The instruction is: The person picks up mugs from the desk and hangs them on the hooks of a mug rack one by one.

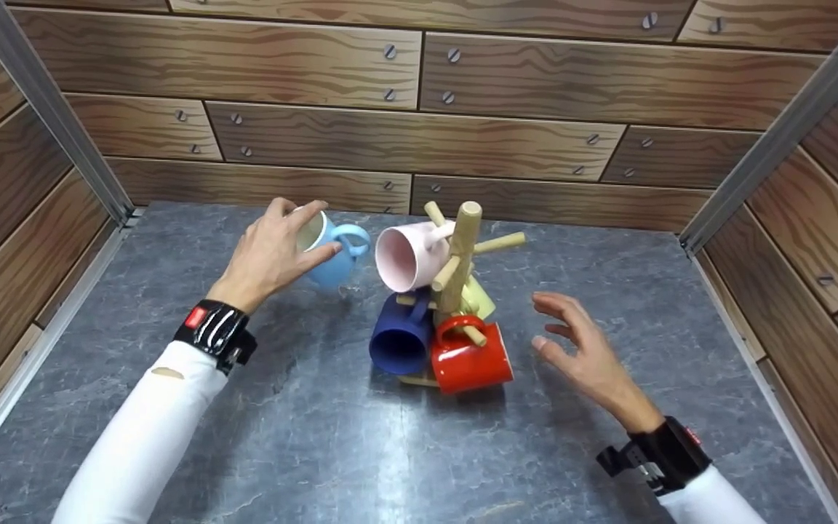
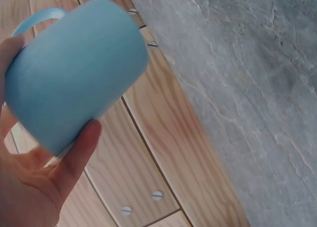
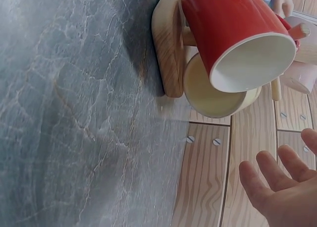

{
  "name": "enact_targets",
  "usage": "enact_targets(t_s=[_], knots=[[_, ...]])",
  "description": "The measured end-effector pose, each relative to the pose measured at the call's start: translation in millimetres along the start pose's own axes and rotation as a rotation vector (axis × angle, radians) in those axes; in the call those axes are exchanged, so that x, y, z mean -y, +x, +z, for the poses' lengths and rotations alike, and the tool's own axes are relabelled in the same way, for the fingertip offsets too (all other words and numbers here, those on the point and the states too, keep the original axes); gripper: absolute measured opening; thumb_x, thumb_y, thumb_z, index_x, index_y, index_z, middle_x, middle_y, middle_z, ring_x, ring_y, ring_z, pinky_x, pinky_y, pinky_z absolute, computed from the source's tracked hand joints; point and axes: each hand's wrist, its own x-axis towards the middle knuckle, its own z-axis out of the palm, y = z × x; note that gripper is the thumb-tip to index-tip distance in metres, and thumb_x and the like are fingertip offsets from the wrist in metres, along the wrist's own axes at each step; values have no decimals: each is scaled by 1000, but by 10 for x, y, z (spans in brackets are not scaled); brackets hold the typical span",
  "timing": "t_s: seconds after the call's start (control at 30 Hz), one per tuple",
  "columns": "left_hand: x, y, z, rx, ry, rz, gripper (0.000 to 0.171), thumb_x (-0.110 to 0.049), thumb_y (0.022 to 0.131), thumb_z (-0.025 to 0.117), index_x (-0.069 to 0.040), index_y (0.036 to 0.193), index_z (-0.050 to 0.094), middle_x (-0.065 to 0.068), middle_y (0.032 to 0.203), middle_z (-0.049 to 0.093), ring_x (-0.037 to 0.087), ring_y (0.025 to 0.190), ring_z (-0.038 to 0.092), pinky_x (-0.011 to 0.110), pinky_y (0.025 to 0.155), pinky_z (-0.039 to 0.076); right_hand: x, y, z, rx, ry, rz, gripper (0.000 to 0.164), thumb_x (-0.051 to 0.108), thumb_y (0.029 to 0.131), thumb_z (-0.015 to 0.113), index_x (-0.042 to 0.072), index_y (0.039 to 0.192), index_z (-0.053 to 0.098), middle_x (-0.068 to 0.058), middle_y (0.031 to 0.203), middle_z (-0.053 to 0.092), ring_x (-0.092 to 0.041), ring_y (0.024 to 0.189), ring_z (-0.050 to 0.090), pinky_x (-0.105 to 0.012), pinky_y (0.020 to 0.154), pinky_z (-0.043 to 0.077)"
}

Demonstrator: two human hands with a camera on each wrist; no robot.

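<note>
My left hand (image 1: 266,251) grips a light blue mug (image 1: 333,262) by its rim, left of a wooden mug tree (image 1: 461,269). In the left wrist view the blue mug (image 2: 81,71) is tilted, with thumb and fingers on its sides and the handle free. On the tree hang a pink mug (image 1: 413,255) at the upper left, a dark blue mug (image 1: 398,338) below it, a red mug (image 1: 471,360) in front and a pale yellow mug (image 1: 479,297) behind, partly hidden. My right hand (image 1: 585,349) holds nothing, its fingers loosely bent, right of the red mug.
The grey marbled tabletop (image 1: 302,437) lies under everything. Wood-patterned panels (image 1: 317,138) wall in the back and both sides, with metal strips at the corners. A bare upper peg (image 1: 500,242) points to the right, and the tree's wooden base (image 3: 168,43) shows in the right wrist view.
</note>
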Motion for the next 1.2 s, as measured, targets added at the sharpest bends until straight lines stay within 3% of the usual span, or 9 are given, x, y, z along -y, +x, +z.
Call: enact_targets(t_s=[0.3,0.43,0.57,0.73,0.97,1.2], knots=[[11,-188,-54,-231,-107,37,58,-50,92,76,-21,142,65,22,121,62,41,99,69,56,79,60,9,-11,-21,6,-8,8,56,9,100,70,13,153,52,-12,156,52,-20,142,52,-13,110,47],[-35,-274,-92,-276,-178,42,56,-47,90,77,-21,139,68,20,120,65,38,100,68,52,75,61,40,-19,-40,15,-3,20,57,11,101,70,15,154,51,-5,156,51,-11,142,51,-14,111,47],[-137,-374,-113,-280,-235,57,55,-46,90,76,-22,138,68,19,120,66,38,99,68,51,73,62,93,-33,-47,18,9,9,57,10,101,69,18,154,51,-4,156,51,-2,140,50,-14,111,48],[-272,-497,-101,-262,-283,87,53,-43,88,78,-23,136,69,18,120,68,38,97,70,51,71,63,181,-44,-20,5,29,-33,58,7,98,71,15,153,52,-7,157,51,0,140,51,-15,113,47],[-455,-644,-54,-248,-319,149,52,-40,86,79,-22,134,70,17,118,69,36,96,71,46,69,63,327,-43,67,-18,67,-113,60,-2,92,71,7,150,56,-7,152,55,-8,136,57,-17,112,50],[-659,-743,30,-217,-288,180,54,-45,89,78,-20,137,68,17,120,68,35,95,71,45,70,64,468,-29,243,-29,59,-234,55,-4,89,72,2,143,61,-18,139,65,-14,128,64,-16,115,48]])
